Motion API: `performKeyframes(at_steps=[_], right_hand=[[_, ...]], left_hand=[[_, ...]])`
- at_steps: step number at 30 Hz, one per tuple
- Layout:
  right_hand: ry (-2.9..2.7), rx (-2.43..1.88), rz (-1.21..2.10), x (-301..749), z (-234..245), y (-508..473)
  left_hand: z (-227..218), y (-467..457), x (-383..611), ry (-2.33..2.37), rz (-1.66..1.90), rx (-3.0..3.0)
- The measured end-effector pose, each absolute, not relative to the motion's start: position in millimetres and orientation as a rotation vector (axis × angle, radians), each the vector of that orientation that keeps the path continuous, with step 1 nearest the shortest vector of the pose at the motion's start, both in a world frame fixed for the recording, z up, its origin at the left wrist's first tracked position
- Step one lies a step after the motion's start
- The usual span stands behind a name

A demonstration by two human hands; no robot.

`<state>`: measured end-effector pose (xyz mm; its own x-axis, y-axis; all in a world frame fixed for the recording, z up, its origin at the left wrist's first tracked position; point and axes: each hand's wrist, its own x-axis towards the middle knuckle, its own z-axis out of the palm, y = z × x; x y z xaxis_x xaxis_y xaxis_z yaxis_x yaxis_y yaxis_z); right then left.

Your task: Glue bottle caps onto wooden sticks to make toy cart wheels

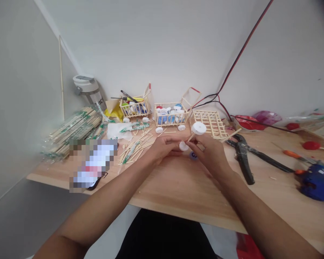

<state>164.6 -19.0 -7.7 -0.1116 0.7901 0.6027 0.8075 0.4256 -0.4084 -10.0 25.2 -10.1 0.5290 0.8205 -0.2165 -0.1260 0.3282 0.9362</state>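
My two hands meet over the middle of the wooden table. My left hand pinches a white bottle cap. My right hand is closed on a thin wooden stick that carries a second white cap at its far end. The stick's near end meets the cap in my left hand. A blue cap lies on the table just under my right fingers.
Two small stick carts filled with caps stand at the back, beside a stick lattice panel. Loose sticks and packed chopsticks lie left. Black pliers, a blue glue gun and an orange screwdriver lie right.
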Motion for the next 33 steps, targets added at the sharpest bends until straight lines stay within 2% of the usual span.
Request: performKeyframes(at_steps=[8,14,24,33], right_hand=[[-1.849,-1.398,0.007,161.5,-5.9,-21.3],[-1.863,-1.412,0.000,162.0,-9.5,-20.6],[-1.876,-1.501,0.115,158.7,-19.5,-18.9],[-1.902,-1.534,0.172,157.0,-19.5,-19.9]], left_hand=[[-10.4,23.7,-6.7,0.837,0.793,1.676],[-10.2,19.5,-6.7,0.914,0.829,1.764],[-17.0,20.6,-9.5,0.971,0.764,2.238],[-19.7,21.4,-8.0,0.994,0.742,2.340]])
